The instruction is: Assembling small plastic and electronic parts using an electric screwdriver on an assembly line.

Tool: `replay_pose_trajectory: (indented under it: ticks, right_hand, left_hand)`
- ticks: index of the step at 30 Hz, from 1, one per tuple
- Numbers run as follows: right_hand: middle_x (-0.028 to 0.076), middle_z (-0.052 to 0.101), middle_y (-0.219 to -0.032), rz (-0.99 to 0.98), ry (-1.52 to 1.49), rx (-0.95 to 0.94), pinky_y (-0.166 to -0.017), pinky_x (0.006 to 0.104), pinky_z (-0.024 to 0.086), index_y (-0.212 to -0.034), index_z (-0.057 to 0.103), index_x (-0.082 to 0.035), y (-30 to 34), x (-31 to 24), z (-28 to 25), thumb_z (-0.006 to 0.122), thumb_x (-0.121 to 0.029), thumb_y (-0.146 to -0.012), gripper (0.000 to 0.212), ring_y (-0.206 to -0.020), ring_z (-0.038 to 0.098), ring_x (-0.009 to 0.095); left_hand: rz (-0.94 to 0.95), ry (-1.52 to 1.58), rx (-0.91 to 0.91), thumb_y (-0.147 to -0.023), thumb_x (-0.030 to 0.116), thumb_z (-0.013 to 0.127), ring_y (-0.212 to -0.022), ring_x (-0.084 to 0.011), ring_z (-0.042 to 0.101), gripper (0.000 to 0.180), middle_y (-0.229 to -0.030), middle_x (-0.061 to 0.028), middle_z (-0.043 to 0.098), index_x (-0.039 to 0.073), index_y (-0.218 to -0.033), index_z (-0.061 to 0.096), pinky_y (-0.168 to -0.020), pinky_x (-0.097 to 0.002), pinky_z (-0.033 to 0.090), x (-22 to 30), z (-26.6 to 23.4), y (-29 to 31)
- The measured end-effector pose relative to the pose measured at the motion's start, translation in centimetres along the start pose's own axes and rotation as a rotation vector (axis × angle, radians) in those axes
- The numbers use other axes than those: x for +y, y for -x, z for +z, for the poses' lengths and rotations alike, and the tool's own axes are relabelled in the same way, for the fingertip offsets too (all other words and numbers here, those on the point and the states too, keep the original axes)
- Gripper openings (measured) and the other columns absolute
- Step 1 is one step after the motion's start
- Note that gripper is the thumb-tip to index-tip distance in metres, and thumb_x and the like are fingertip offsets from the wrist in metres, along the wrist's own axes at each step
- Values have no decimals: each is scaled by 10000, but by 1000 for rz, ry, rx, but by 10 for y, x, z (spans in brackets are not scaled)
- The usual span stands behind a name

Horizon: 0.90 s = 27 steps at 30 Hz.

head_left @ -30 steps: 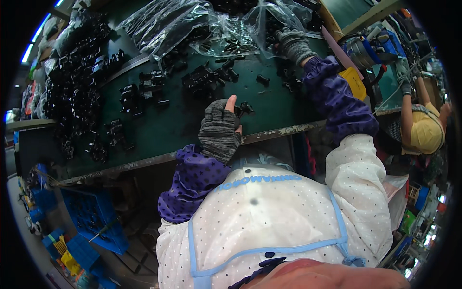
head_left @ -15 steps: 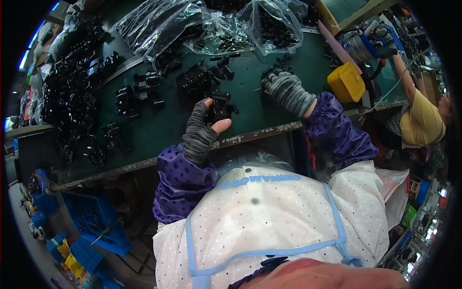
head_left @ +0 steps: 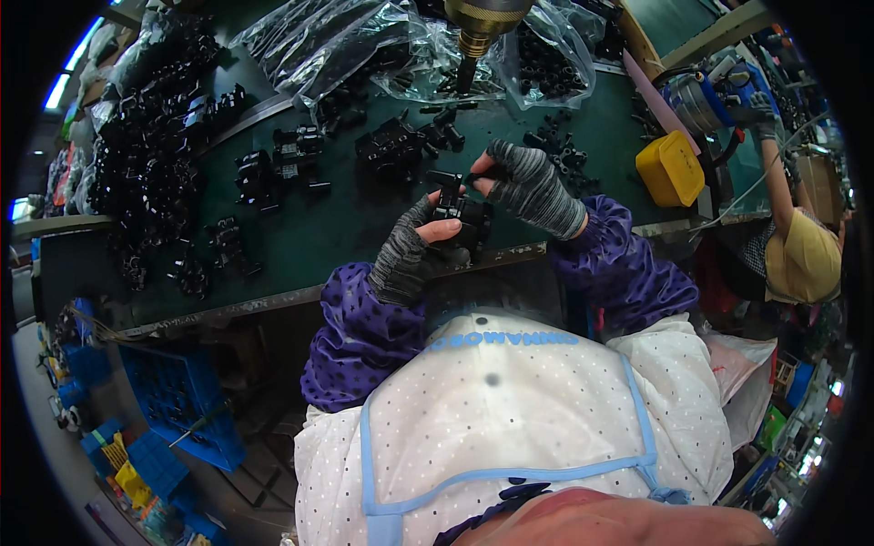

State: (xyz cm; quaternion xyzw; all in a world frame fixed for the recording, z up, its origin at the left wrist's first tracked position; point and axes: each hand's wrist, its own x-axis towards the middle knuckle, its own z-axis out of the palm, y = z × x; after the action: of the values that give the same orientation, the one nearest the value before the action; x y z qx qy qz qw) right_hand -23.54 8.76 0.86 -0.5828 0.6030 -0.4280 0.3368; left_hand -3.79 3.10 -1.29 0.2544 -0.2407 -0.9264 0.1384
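Black assembly [head_left: 472, 217] sits in left hand [head_left: 402, 255], right hand [head_left: 539, 189] curled alongside.

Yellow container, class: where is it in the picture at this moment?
In the head view, the yellow container is on the right side of the green tabletop, beside the pink strip and to the right of the right hand.

brass-coloured tool [head_left: 488, 15] — cut off above; black part [head_left: 472, 215] — partly behind left hand [head_left: 410, 252]
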Motion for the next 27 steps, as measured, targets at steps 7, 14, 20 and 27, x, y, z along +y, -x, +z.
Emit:
replay_pose_trajectory:
  ticks: [7, 14, 20, 27]
  right_hand:
    - [86, 626, -734, -114, 218, 79, -598, 300, 495, -864, 613, -48, -8, -15, 11, 726, -75, -738, 171, -669, 633, 201]
    - [77, 638, -764, -419, 489, 201, -639, 348, 507, -878, 627, -81, -4, -8, 15, 716, -161, -721, 197, -725, 630, 261]
    - [64, 604, -697, -204, 329, 88, -583, 298, 487, -916, 620, -61, -16, -14, 12, 728, -114, -746, 209, -633, 610, 185]
    - [62, 591, -796, 209, 54, -146, -687, 302, 483, -1054, 547, -37, -13, -30, -16, 773, -222, -709, 452, -747, 599, 180]
  left_hand:
    - [12, 72, -65, -773, 90, 597, -903, -214, 613, 434, -1041, -107, 590, 54, -1193, 491, -718, -320, 545, 1, -1, 2]
    - [29, 63, -58, -775, 89, 622, -901, -208, 614, 448, -1046, -100, 589, 64, -1200, 486, -685, -319, 559, 1, 0, -3]
    - [93, -53, -107, -824, 88, 534, -1013, -251, 595, 410, -1130, -141, 571, 29, -1225, 474, -834, -368, 533, -1, -1, -3]
    - [134, -15, -69, -809, 78, 590, -941, -192, 600, 425, -1062, -98, 588, 41, -1217, 480, -805, -318, 524, 7, 0, -4]
